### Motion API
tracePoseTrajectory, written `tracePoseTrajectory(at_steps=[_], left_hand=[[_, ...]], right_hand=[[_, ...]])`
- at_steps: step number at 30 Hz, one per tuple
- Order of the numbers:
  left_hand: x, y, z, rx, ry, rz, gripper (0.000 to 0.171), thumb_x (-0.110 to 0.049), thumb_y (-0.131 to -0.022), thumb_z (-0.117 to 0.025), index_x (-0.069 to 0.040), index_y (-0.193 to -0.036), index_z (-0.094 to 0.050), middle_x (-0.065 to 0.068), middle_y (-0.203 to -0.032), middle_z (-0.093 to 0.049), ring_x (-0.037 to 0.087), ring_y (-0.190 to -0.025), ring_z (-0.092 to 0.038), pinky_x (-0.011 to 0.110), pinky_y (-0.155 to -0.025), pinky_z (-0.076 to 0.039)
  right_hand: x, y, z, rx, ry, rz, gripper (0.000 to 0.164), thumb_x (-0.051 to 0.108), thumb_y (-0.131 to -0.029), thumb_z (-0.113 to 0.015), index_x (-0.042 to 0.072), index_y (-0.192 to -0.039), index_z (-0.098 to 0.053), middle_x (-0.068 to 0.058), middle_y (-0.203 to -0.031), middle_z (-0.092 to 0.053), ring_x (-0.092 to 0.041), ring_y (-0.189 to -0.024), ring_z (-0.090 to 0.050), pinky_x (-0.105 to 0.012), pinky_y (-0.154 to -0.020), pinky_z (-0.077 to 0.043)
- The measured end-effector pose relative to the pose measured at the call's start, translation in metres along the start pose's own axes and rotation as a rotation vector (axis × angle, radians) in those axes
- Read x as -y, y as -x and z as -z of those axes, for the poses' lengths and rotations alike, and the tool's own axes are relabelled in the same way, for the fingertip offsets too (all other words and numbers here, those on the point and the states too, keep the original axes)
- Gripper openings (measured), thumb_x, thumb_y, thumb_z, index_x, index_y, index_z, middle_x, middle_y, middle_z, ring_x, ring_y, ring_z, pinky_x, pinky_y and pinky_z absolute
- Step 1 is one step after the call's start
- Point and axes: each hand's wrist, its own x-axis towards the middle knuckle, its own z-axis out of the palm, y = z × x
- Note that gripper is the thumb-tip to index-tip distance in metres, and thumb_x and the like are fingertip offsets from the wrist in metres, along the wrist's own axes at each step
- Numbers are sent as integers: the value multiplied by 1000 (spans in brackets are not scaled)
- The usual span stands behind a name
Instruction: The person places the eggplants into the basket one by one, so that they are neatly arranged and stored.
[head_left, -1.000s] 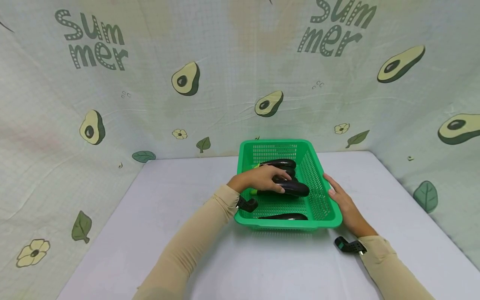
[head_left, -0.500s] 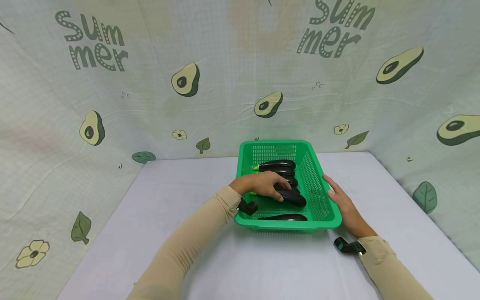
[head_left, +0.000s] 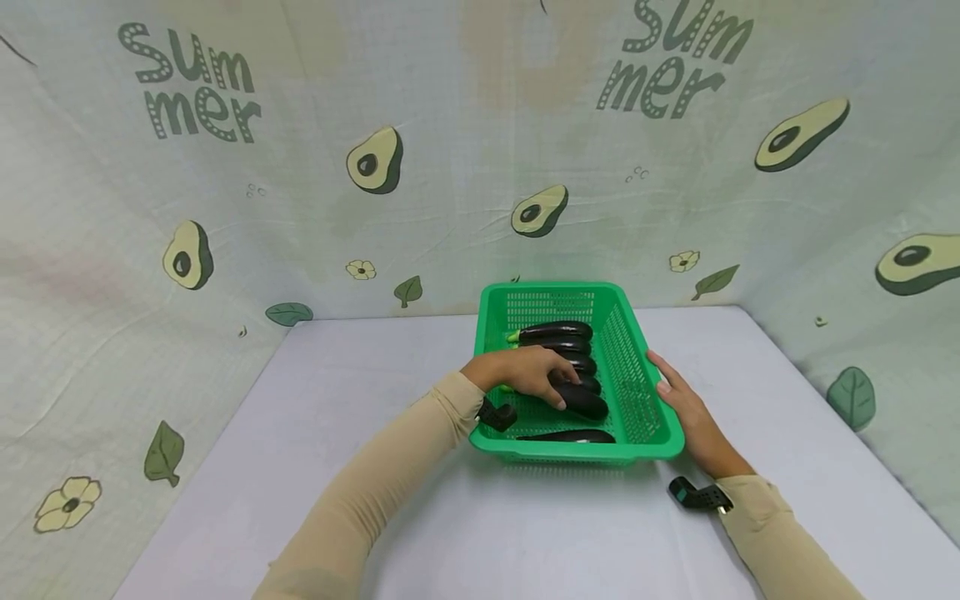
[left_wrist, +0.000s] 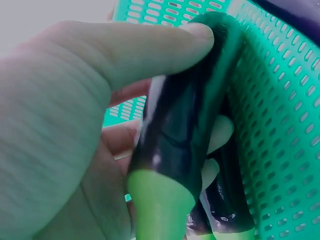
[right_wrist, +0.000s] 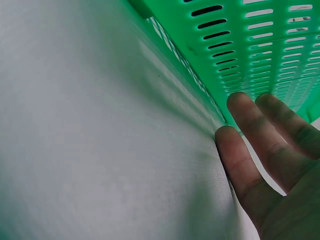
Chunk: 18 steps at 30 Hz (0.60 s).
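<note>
In the head view, my left hand (head_left: 531, 372) reaches into the green plastic basket (head_left: 577, 451) and grips a dark purple eggplant (head_left: 583, 403). The left wrist view shows the thumb over this eggplant (left_wrist: 175, 125) and fingers curled around its far side, with its pale green stem end toward the camera. Several more eggplants (head_left: 557, 329) lie side by side toward the back of the basket, partly behind the hand. Another eggplant (head_left: 573, 436) lies by the near wall. My right hand (head_left: 692, 417) rests against the basket's right side, its fingers (right_wrist: 245, 170) fairly straight along the outer wall.
The basket stands on a white-covered table (head_left: 360, 417), close to the back edge. A cloth backdrop (head_left: 450, 108) printed with avocados and leaves hangs behind and at both sides. The perforated basket walls rise around the eggplants.
My left hand has moved slightly toward the near side with the eggplant, uncovering more of the eggplants at the back. The right hand stays in place at the basket.
</note>
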Motion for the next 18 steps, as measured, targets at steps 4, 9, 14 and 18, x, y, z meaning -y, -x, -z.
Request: tracePoseTrajectory(at_steps=[4, 9, 14, 18], left_hand=[[-2, 0, 2, 6, -11, 11, 49, -31, -92, -76, -19, -137, -62, -1, -126, -63, 10, -115, -58, 26, -92, -48], [-2, -1, 3, -8, -20, 13, 48, -31, -92, -76, -18, -136, -63, 1, -127, -64, 12, -115, -59, 26, -92, -49], [0, -1, 0, -15, -26, 24, 46, -33, -92, -76, -18, -134, -64, 1, -126, -64, 12, -115, -59, 26, -92, -49], [1, 1, -1, -18, -27, 21, 45, -33, -92, -76, -18, -132, -65, -1, -126, -65, 11, -115, -59, 26, -92, -49]], right_hand=[[0, 0, 1, 2, -1, -5, 53, 33, -111, -30, 30, -162, -18, -10, -166, -12, -29, -146, -16, -22, -103, -23], [3, 0, 2, 5, -2, -13, 53, 35, -111, -30, 31, -162, -17, -10, -166, -10, -33, -146, -15, -28, -106, -24], [3, -1, 2, 9, -9, -18, 54, 34, -110, -30, 29, -162, -17, -10, -167, -9, -34, -148, -10, -57, -112, -15], [1, -1, 1, 21, -17, -19, 54, 33, -110, -30, 29, -162, -16, -10, -167, -8, -36, -148, -8, -63, -110, -13]])
